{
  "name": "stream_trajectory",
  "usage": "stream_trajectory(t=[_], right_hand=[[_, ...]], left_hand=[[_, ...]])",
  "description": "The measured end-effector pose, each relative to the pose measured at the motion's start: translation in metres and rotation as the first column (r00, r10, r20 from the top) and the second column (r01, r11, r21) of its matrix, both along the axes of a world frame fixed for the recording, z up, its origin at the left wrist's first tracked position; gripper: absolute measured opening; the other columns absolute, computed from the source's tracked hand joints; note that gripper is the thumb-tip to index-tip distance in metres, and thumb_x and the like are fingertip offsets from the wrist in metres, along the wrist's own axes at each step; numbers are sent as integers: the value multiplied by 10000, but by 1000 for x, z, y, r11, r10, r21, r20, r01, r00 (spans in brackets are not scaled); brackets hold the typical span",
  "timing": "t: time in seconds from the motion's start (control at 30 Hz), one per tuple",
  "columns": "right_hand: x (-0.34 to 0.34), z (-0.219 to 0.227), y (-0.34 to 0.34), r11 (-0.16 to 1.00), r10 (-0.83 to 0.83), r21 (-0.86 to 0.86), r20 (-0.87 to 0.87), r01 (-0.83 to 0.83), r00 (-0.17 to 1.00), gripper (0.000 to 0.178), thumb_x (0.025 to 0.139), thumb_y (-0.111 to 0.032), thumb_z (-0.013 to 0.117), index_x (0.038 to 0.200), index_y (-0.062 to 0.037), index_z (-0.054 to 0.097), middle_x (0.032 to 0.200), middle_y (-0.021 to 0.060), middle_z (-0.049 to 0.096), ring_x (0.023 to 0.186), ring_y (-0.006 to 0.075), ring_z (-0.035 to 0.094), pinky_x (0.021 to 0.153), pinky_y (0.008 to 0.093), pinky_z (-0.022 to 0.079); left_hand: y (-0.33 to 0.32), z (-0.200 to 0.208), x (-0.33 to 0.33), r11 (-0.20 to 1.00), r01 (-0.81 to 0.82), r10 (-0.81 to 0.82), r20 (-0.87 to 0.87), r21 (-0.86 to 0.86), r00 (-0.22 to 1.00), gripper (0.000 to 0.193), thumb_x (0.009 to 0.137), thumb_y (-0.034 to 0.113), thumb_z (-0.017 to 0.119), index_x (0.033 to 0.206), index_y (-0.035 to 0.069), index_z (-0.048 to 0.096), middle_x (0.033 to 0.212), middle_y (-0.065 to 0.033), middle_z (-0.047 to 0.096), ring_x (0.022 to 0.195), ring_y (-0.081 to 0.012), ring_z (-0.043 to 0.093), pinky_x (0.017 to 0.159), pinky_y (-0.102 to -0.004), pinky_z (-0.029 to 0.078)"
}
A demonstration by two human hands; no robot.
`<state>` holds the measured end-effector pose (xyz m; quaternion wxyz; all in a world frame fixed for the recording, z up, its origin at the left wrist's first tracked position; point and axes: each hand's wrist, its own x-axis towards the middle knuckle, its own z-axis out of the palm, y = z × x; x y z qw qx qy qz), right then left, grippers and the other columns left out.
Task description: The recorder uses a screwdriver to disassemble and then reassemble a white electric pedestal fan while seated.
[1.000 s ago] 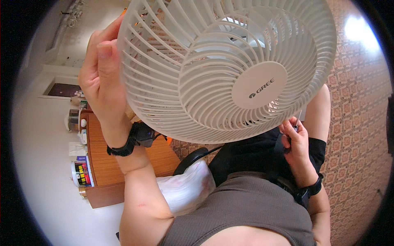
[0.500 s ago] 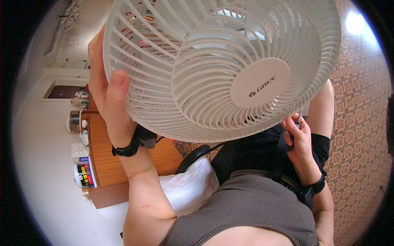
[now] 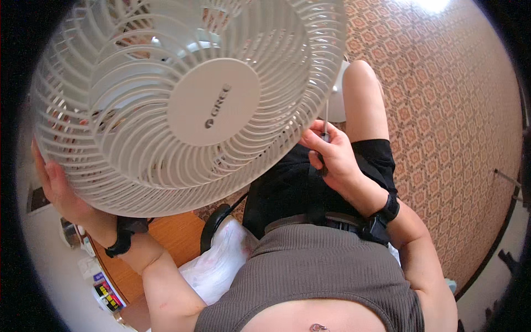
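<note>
A large white fan (image 3: 214,110) fills the upper left, its round grille of curved ribs facing me with a plain disc at the centre. My left hand (image 3: 65,191) grips the grille's left rim, thumb in front and the other fingers mostly hidden behind it. By the lower right rim, my right hand (image 3: 340,160) is closed around a screwdriver (image 3: 325,136) with a dark handle. Its thin metal shaft points up, beside the grille's edge; I cannot tell whether the tip touches anything. My right fingertips are at or very near the rim.
Beyond the rim, a white rounded part (image 3: 337,105) shows beside my bare knee (image 3: 362,83). A wooden cabinet (image 3: 166,238) with containers stands at the left, near a white plastic bag (image 3: 218,263). Patterned floor (image 3: 442,122) spreads to the right.
The fan and both hands now appear farther left in the view, and more floor shows at right. The grille's disc faces me more squarely. Both holds stay the same.
</note>
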<state>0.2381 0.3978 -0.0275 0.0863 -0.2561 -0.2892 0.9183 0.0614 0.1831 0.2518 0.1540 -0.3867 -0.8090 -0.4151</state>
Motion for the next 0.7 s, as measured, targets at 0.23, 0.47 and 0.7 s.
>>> stream_trajectory(t=[0.23,0.47,0.7], right_hand=[[3,-4,10,1000,9,-29,-42,-10,999,256,851,-160,719,1013,-16,581,837,73,667,470,54,470,388,194,343],[0,-5,14,999,1,-38,-3,-1,1000,257,846,-166,725,993,-18,575,825,67,655,502,53,491,387,193,347],[3,-6,17,999,32,-12,-4,-32,999,279,845,-187,725,1003,-20,567,810,46,624,446,54,454,384,193,347]], left_hand=[[10,-4,-2,996,17,-22,60,82,998,522,956,268,388,1371,-48,377,1256,-204,555,1097,-257,596,949,-374,469],[24,-6,1,992,-49,47,22,117,999,567,941,310,422,1372,-54,367,1257,-196,548,1090,-267,589,953,-371,458],[16,-3,1,990,-45,33,96,134,995,645,904,366,466,1386,-50,356,1297,-188,518,1149,-264,550,1000,-387,415]])
